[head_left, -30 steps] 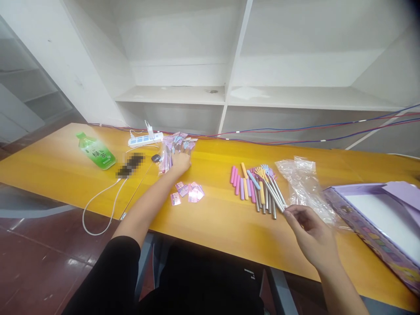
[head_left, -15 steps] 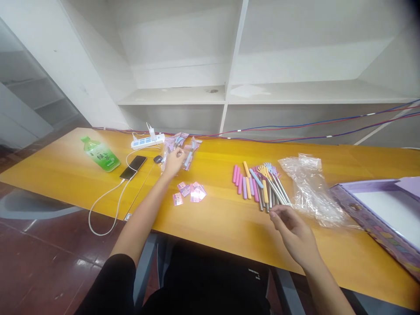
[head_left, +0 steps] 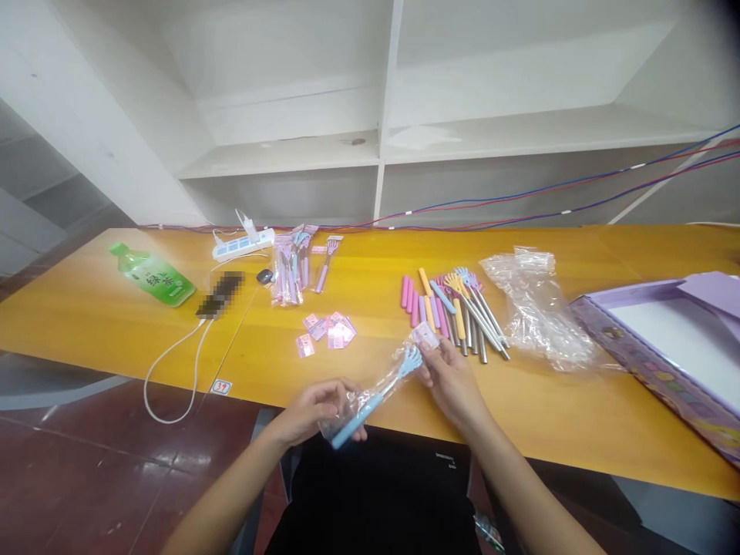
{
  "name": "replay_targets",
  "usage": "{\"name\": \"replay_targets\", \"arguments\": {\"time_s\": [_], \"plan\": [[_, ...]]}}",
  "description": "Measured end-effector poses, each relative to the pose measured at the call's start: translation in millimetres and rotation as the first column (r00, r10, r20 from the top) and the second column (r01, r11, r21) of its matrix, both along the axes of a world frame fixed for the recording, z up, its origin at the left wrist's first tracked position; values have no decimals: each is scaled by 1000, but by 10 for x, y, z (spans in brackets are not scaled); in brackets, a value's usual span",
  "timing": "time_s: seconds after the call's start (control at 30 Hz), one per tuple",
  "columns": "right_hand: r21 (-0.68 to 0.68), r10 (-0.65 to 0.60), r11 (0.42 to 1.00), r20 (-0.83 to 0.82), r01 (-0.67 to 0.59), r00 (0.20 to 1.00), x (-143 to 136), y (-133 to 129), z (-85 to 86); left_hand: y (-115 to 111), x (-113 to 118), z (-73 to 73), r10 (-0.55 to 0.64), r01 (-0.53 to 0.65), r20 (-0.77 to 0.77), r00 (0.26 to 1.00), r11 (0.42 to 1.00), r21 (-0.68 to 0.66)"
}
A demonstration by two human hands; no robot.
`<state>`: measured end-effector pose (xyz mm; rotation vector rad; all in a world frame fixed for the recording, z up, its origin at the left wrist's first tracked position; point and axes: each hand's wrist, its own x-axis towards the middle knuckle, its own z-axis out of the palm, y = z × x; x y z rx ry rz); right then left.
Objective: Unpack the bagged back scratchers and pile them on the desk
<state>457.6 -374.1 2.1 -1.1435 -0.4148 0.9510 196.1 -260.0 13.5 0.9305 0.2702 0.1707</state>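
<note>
A blue back scratcher (head_left: 357,421) lies slantwise in a clear plastic bag, held between my two hands over the table's front edge. My left hand (head_left: 312,412) is closed around the bag at the handle end, some fingers underneath. At the claw end, my right hand (head_left: 454,381) pinches the bag near its small pink card (head_left: 425,335). Beyond my right hand lie loose back scratchers (head_left: 482,320) with metal rods and coloured claws. Beside them are several pink, purple, yellow and blue handle sleeves (head_left: 425,304). Small pink cards (head_left: 338,333) lie on the table to the left.
Bagged back scratchers (head_left: 292,270) lie at the back, by a white power strip (head_left: 243,244). A green bottle (head_left: 153,276) and a blurred-out dark device (head_left: 220,294) with a white cable are left. Clear bags (head_left: 537,316) and an open purple box (head_left: 641,339) are right.
My left hand has come back from the bagged pile to the front edge. My right hand has left the loose rods, moving left. Both now hold a bagged blue back scratcher.
</note>
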Motion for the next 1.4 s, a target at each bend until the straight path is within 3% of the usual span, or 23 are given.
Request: {"name": "replay_targets", "arguments": {"time_s": [0.13,0.2,0.3,0.4,0.47,0.53,0.6,0.9,1.13,1.27,1.4], "plan": [[-37,158,987,32,-157,987,-276,-71,-88,-79,-43,-23,-296,294,23,955,928,-228],[-74,272,961,65,-267,960,-432,-129,-111,-143,12,-50,-312,304,2,950,923,-237],[-167,399,914,202,-370,895,-598,-210,-149,-270,104,-99,-205,190,-82,975,967,-167],[-214,302,951,471,-224,829,-632,-261,-212,-370,141,-130,-139,122,-152,979,986,-116],[-141,157,987,682,-82,714,-600,-278,-245,-404,137,-147,-157,136,-160,975,982,-134],[-65,98,995,822,-78,561,-560,-285,-250,-416,125,-167,-165,141,-150,975,977,-161],[-47,109,989,878,-144,467,-535,-285,-228,-414,114,-189,-157,132,-145,977,977,-169],[-5,86,986,876,-169,475,-509,-301,-139,-376,101,-266,-185,169,-151,971,979,-112],[-55,111,991,847,-121,520,-554,-373,-102,-393,114,-295,-173,165,-176,969,985,-59],[-59,104,993,862,-105,496,-602,-387,-157,-383,104,-305,-186,182,-161,969,982,-44],[-75,105,993,901,-86,420,-620,-394,-203,-351,84,-283,-215,222,-186,959,975,15]]}}
